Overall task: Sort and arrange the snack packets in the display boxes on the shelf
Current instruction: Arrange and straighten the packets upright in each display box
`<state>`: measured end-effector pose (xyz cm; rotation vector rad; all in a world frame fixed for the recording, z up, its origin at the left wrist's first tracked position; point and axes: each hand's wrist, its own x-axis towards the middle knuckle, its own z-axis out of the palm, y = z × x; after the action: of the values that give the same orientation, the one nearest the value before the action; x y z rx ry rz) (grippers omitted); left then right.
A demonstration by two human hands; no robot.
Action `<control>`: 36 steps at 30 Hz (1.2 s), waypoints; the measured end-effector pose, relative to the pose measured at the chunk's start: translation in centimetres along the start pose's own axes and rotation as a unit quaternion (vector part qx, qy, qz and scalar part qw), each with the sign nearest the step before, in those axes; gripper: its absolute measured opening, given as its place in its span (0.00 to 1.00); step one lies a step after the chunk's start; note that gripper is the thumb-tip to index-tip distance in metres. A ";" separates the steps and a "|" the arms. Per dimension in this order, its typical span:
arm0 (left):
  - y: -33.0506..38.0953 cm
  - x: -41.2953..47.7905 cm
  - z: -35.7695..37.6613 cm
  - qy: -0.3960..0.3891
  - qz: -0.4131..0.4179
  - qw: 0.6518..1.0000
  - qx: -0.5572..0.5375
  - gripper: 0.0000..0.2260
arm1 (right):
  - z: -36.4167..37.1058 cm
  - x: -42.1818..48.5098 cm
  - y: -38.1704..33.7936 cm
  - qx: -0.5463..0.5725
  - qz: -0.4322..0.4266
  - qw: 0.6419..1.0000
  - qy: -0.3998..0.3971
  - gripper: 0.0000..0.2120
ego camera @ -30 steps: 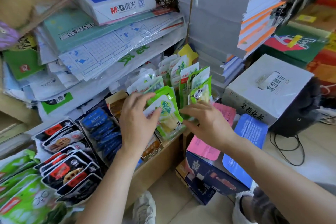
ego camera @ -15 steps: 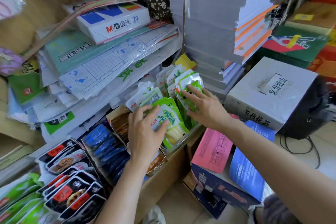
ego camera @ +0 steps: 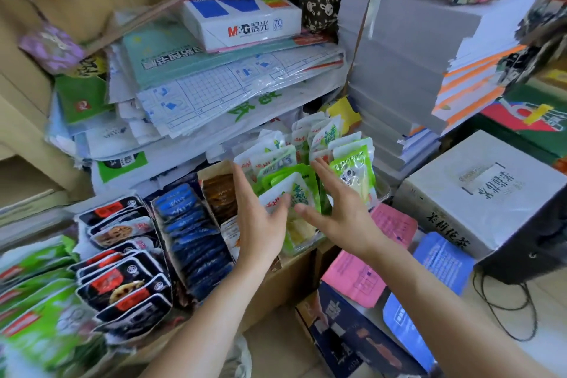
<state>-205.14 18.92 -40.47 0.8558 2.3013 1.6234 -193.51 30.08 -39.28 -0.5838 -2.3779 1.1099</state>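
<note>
Left hand (ego camera: 260,218) and right hand (ego camera: 340,209) have released; both are flat-fingered, flanking the green snack packets (ego camera: 299,190) mid-frame. That stack looks settled.

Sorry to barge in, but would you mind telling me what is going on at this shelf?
A person is tidying snack packets on a crowded shop shelf. Both hands are open with straight fingers: the left hand and the right hand flank the green-and-white packets standing at the right end of the row, neither with a grip on anything. To the left, blue packets and black packets stand in rows.
</note>
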 end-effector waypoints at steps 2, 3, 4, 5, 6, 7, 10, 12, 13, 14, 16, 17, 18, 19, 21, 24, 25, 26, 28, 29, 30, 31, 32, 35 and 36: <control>-0.2 0.7 0.0 -0.030 -0.013 0.999 -0.019 0.43 | 0.4 0.4 -0.7 0.015 0.035 0.999 -0.034 0.46; -0.4 1.1 0.1 -0.044 -0.003 0.999 -0.025 0.43 | 0.6 0.7 -0.8 0.023 0.046 0.998 -0.045 0.45; -0.6 1.4 0.1 -0.056 0.008 0.998 -0.024 0.42 | 0.6 1.0 -0.8 0.042 0.056 0.996 -0.057 0.44; -0.8 1.6 0.0 -0.072 0.015 0.997 -0.021 0.41 | 0.7 1.4 -0.8 0.073 0.064 0.993 -0.071 0.43; -0.7 1.8 -0.2 -0.092 0.017 0.995 -0.021 0.40 | 0.9 1.7 -0.8 0.100 0.071 0.989 -0.086 0.43; -0.7 2.1 -0.4 -0.114 0.014 0.993 -0.022 0.40 | 0.9 1.9 -0.6 0.118 0.078 0.985 -0.094 0.43; -0.5 2.5 -1.2 -0.135 0.010 0.991 -0.012 0.40 | 0.5 2.3 -0.1 0.123 0.074 0.987 -0.079 0.38; -0.4 2.4 -1.6 -0.116 0.016 0.993 -0.024 0.41 | 0.0 2.2 0.1 0.117 0.051 0.992 -0.024 0.30; -0.3 2.2 -1.7 -0.111 0.021 0.993 -0.029 0.41 | -0.2 2.0 0.1 0.107 0.034 0.994 0.020 0.26; -0.3 2.0 -1.7 -0.108 0.028 0.993 -0.027 0.42 | -0.5 1.8 0.0 0.088 0.015 0.993 0.073 0.23; -0.1 1.5 -1.9 -0.102 0.043 0.994 -0.001 0.43 | -1.1 1.6 0.2 0.019 -0.042 0.981 0.186 0.17; -0.1 1.3 -2.1 -0.096 0.057 0.993 0.023 0.44 | -1.5 1.7 0.5 -0.039 -0.078 0.969 0.230 0.16; -0.1 1.1 -2.2 -0.087 0.086 0.991 0.061 0.44 | -1.9 1.8 0.9 -0.100 -0.106 0.957 0.250 0.17; -0.1 1.1 -2.4 -0.076 0.132 0.981 0.123 0.44 | -2.3 2.1 1.6 -0.156 -0.110 0.952 0.240 0.20; -0.6 0.9 -2.5 -0.073 0.243 0.931 0.264 0.39 | -2.8 2.5 3.1 -0.246 -0.048 0.955 0.158 0.31; -1.1 0.9 -2.1 -0.117 0.284 0.883 0.355 0.30 | -3.0 2.7 4.9 -0.304 0.004 0.951 0.053 0.35; -1.3 1.1 -1.9 -0.127 0.272 0.883 0.361 0.29 | -3.3 2.8 5.3 -0.297 0.000 0.954 0.045 0.35; -1.3 1.1 -1.8 -0.130 0.260 0.884 0.365 0.28 | -3.6 2.9 5.6 -0.290 -0.004 0.956 0.045 0.35; -1.2 1.2 -1.6 -0.134 0.245 0.882 0.380 0.27 | -4.1 3.0 5.9 -0.297 -0.005 0.954 0.044 0.35; -1.1 1.1 -1.5 -0.140 0.237 0.879 0.389 0.27 | -4.1 3.0 6.0 -0.299 -0.004 0.954 0.037 0.35; -1.0 1.0 -1.4 -0.148 0.230 0.876 0.398 0.26 | -4.1 2.9 6.0 -0.292 -0.003 0.956 0.027 0.36; -1.0 1.0 -1.3 -0.157 0.224 0.872 0.406 0.26 | -4.1 2.8 6.0 -0.278 -0.004 0.960 0.015 0.37; -1.0 1.0 -1.2 -0.166 0.219 0.869 0.411 0.26 | -4.1 2.6 6.1 -0.264 -0.007 0.965 0.003 0.38; -1.1 1.2 -1.7 -0.199 0.218 0.866 0.403 0.27 | -4.4 1.6 6.0 -0.242 -0.013 0.970 -0.013 0.39; -1.1 1.1 -2.2 -0.206 0.221 0.872 0.386 0.27 | -4.5 1.1 5.8 -0.238 -0.013 0.971 -0.005 0.40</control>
<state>-207.42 17.52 -40.47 1.7917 2.5104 0.4382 -190.85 36.82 -41.05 -0.6995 -2.6633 0.5240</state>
